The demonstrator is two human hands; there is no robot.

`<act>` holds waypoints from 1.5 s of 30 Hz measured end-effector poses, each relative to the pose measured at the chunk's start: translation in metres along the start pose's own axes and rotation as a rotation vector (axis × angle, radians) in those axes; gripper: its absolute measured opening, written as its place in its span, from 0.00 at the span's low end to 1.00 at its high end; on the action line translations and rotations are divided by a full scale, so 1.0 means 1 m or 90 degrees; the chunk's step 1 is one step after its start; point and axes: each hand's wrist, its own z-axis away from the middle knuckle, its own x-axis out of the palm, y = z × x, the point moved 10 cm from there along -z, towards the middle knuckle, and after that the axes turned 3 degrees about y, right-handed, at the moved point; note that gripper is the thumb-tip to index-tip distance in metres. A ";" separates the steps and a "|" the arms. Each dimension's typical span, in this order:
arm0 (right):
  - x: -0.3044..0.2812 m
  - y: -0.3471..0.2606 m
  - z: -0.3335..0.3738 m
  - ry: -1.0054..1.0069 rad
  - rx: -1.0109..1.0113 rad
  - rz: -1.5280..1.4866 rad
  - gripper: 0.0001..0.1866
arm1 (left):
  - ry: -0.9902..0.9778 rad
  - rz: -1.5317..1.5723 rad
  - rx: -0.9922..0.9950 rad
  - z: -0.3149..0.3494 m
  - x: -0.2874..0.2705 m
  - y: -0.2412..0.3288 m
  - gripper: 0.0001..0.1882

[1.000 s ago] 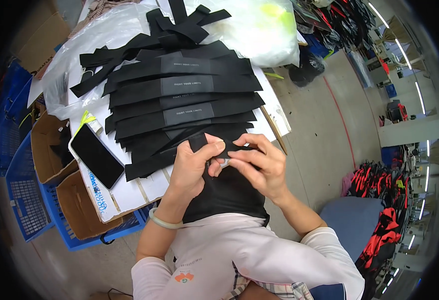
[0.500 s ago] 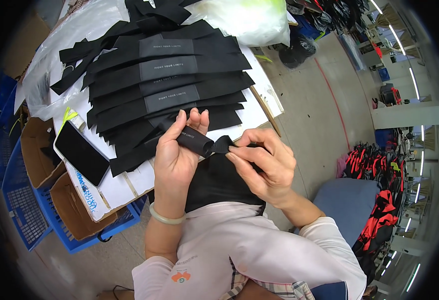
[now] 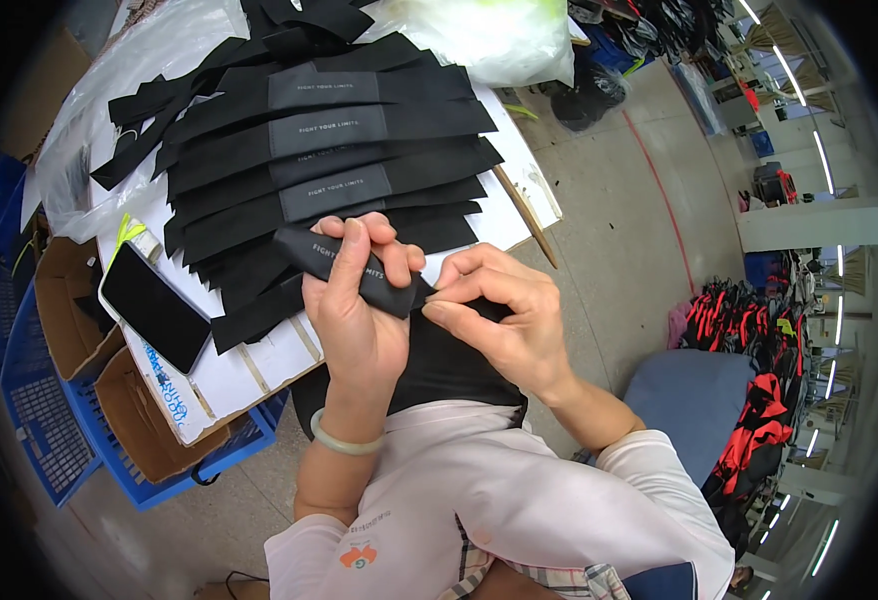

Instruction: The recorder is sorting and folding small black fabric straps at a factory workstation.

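Note:
A black fabric strip [image 3: 387,292] with a printed label patch is bent across my left hand [image 3: 357,290], whose thumb presses on the patch and whose fingers curl round it. At the strip's right end, the thumb and index finger of my right hand [image 3: 499,315] pinch the edge. Just beyond my hands, several like black strips [image 3: 329,130] lie overlapped in a stack on the white table, each with a dark grey printed patch in its middle. The far end of the held strip is partly hidden behind my left fingers.
On the white table [image 3: 224,385] a phone [image 3: 156,308] lies at the left. Clear plastic bags [image 3: 479,40] sit at the back. Cardboard boxes [image 3: 139,410] and a blue crate [image 3: 54,440] stand left of the table. A grey-blue cushion-like surface [image 3: 674,405] is at the right.
My left hand has turned and closed over the strip, bringing its printed patch up into view. My right hand has shifted left, close to my left fingers, still pinching the end.

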 end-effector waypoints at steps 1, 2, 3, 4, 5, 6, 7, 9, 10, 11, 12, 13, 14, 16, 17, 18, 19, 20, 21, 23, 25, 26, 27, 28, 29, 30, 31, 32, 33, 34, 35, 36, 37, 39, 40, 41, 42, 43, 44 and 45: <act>0.003 0.008 0.000 -0.011 0.052 -0.050 0.04 | 0.015 -0.032 0.010 0.001 0.001 0.000 0.02; 0.007 0.015 0.001 -0.022 0.104 -0.101 0.03 | 0.015 -0.032 0.010 0.001 0.001 0.000 0.02; 0.007 0.015 0.000 -0.021 0.104 -0.100 0.03 | -0.009 -0.037 0.020 0.000 0.004 0.002 0.02; 0.008 0.018 0.000 -0.018 0.135 -0.137 0.03 | -0.032 -0.042 0.031 0.000 0.007 0.004 0.02; 0.010 0.023 0.001 -0.016 0.166 -0.174 0.02 | -0.032 -0.042 0.030 0.000 0.008 0.003 0.02; 0.013 0.022 0.000 -0.016 0.166 -0.174 0.02 | -0.059 -0.050 0.057 0.001 0.014 0.005 0.02; 0.017 0.032 0.002 0.017 0.242 -0.267 0.02 | -0.085 -0.058 0.084 0.003 0.019 0.009 0.02; 0.021 0.037 0.001 0.056 0.264 -0.325 0.03 | -0.080 -0.056 0.084 -0.001 0.019 0.012 0.02; 0.021 0.037 0.001 0.057 0.264 -0.325 0.03 | -0.074 -0.053 0.086 -0.003 0.018 0.014 0.02; 0.021 0.033 -0.002 0.039 0.242 -0.303 0.03 | -0.055 -0.058 0.082 -0.004 0.020 0.016 0.02; 0.021 0.029 -0.004 0.020 0.221 -0.281 0.03 | -0.053 -0.059 0.084 -0.007 0.018 0.018 0.02; 0.020 0.029 -0.004 -0.007 0.236 -0.271 0.03 | -0.051 0.039 0.012 -0.012 0.013 0.012 0.03; 0.018 0.027 -0.004 -0.008 0.235 -0.269 0.03 | -0.052 0.141 -0.059 -0.012 0.014 0.006 0.04; 0.019 0.029 -0.002 -0.012 0.282 -0.328 0.03 | -0.041 0.154 -0.070 -0.011 0.019 0.007 0.06; 0.020 0.030 -0.002 -0.013 0.283 -0.328 0.03 | -0.044 0.160 -0.065 -0.011 0.020 0.008 0.07; 0.017 0.029 -0.004 -0.002 0.254 -0.294 0.03 | -0.048 0.166 -0.060 -0.012 0.021 0.008 0.07; 0.015 0.027 -0.006 0.009 0.224 -0.259 0.03 | -0.048 0.167 -0.060 -0.012 0.020 0.007 0.07; 0.018 0.025 -0.005 0.008 0.224 -0.260 0.03 | -0.051 0.117 -0.024 -0.012 0.019 0.011 0.08; 0.009 0.000 -0.008 0.048 0.068 -0.104 0.03 | -0.055 0.067 0.011 -0.011 0.018 0.016 0.08; 0.009 -0.036 -0.002 0.090 -0.153 0.097 0.06 | -0.074 0.028 0.032 -0.007 0.024 0.016 0.09; 0.016 -0.039 -0.002 0.075 -0.195 0.095 0.07 | -0.103 -0.004 0.035 -0.003 0.028 0.016 0.09; 0.020 -0.037 -0.001 0.055 -0.204 0.085 0.08 | -0.104 -0.004 0.037 -0.003 0.028 0.018 0.09; 0.019 -0.037 0.000 0.054 -0.205 0.085 0.08 | -0.097 0.029 0.025 -0.005 0.026 0.019 0.09; 0.025 -0.030 -0.001 -0.006 -0.165 0.061 0.14 | -0.090 0.062 0.013 -0.007 0.025 0.020 0.10; 0.032 -0.022 -0.001 -0.066 -0.123 0.036 0.20 | -0.063 0.090 0.009 -0.009 0.019 0.022 0.10; 0.038 -0.026 0.002 -0.110 -0.107 0.088 0.24 | -0.036 0.118 0.005 -0.012 0.013 0.024 0.10; 0.045 -0.018 0.006 -0.174 -0.056 0.134 0.24 | -0.042 0.137 0.005 -0.014 0.012 0.028 0.10; 0.051 -0.010 0.013 -0.235 -0.002 0.182 0.25 | -0.044 0.136 0.002 -0.012 0.011 0.026 0.10; 0.055 -0.002 0.016 -0.244 0.008 0.178 0.24 | -0.109 0.084 -0.008 -0.009 0.017 0.019 0.10; 0.062 0.010 0.016 -0.253 0.018 0.173 0.23 | -0.174 0.031 -0.018 -0.003 0.026 0.011 0.09; 0.065 0.005 0.005 -0.224 -0.048 0.177 0.17 | -0.151 0.065 -0.095 0.003 0.027 -0.009 0.09; 0.068 0.010 -0.002 -0.219 -0.050 0.179 0.17 | -0.089 0.091 -0.075 -0.004 0.018 -0.006 0.08; 0.076 0.016 -0.006 -0.252 -0.046 0.209 0.16 | -0.074 0.088 -0.090 -0.009 0.013 -0.006 0.09; 0.084 0.017 -0.010 -0.284 -0.055 0.238 0.15 | -0.058 0.083 -0.091 -0.016 0.008 0.002 0.10; 0.082 0.011 -0.008 -0.286 -0.062 0.236 0.15 | -0.076 0.101 -0.111 -0.017 0.012 0.002 0.10; 0.075 0.000 -0.007 -0.246 -0.071 0.216 0.17 | -0.092 0.117 -0.122 -0.019 0.014 0.007 0.11; 0.065 -0.011 -0.004 -0.204 -0.076 0.198 0.19 | -0.093 0.115 -0.110 -0.021 0.013 0.015 0.11; 0.065 -0.003 0.002 -0.272 -0.015 0.247 0.22 | -0.134 0.114 -0.118 -0.021 0.019 0.021 0.10; 0.064 0.000 0.001 -0.276 -0.025 0.244 0.22 | -0.177 0.112 -0.126 -0.020 0.025 0.023 0.10; 0.059 -0.002 0.001 -0.238 -0.071 0.219 0.20 | -0.083 -0.001 -0.160 -0.009 0.013 0.001 0.07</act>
